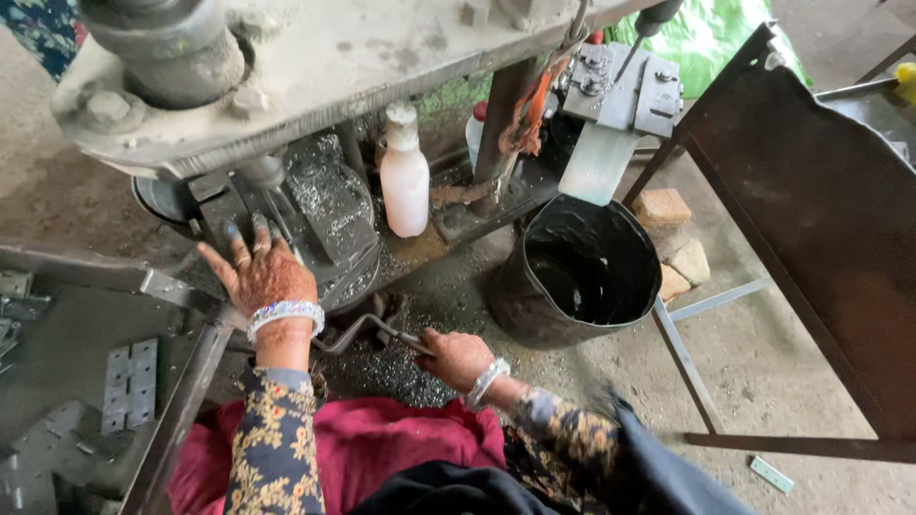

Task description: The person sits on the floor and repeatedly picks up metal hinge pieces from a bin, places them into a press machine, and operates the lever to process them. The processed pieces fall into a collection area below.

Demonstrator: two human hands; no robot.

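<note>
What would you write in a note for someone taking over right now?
Left hand: fingers spread flat on the press bed, under the big press head; whether it holds a piece cannot be told.
Right hand: shut on the bent metal lever.
Around: flat hinge plates lie on the tray at left; a black bucket stands under the chute at right; a white bottle stands behind the bed.
Done or left: number of pressed pieces cannot be told.
</note>
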